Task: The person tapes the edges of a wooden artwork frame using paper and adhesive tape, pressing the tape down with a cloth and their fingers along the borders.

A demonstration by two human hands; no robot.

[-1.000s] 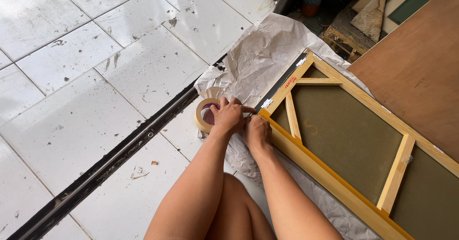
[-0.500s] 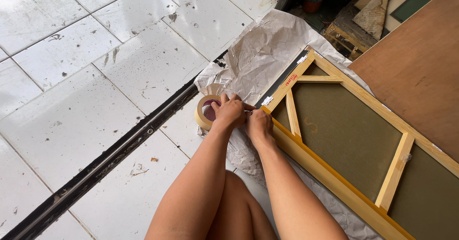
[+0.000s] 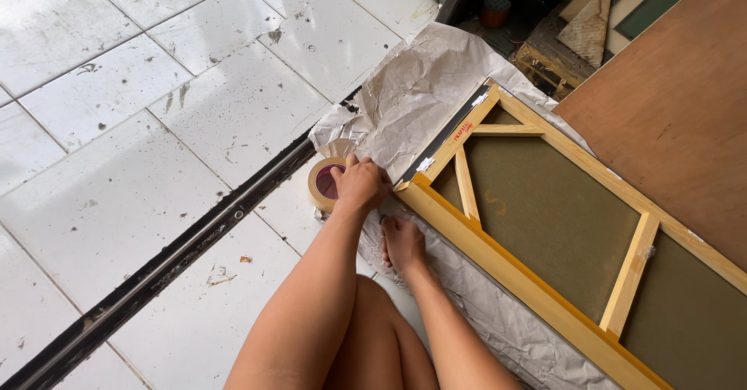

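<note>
Position: the person sits on the white tiled floor (image 3: 117, 203), knees drawn up, beside a dark floor channel (image 3: 187, 246) running diagonally across the tiles.

Left hand (image 3: 359, 184): closed around a roll of tan packing tape (image 3: 323, 184), with fingers hooked through the core. The roll stands on edge, just off the corner of a wooden stretcher frame (image 3: 498, 262) that lies face-down on crumpled grey wrapping paper (image 3: 420, 94).

Right hand (image 3: 403, 244): laid flat, fingers pressed together against the paper just below the frame's near rail. Whether the fingertips pin a tape end cannot be told.

Handling assessment, tape: light, rigid ring. The core gives the firmest hold; the outer face is smooth and likely slick. The free end would be sticky and prone to folding onto itself.

Handling assessment, paper: thin, soft, already creased, and judged easy to tear if pulled against the frame corner. It is best held flat under a palm rather than pinched.

Handling assessment, frame: stiff timber with diagonal corner braces and cross-bars, and olive-brown canvas stretched across it. Moderate weight is likely. Take it by the rails, not the canvas, which would dent.

Surroundings: a brown board (image 3: 677, 102) lies at upper right, well apart from the hands.
</note>
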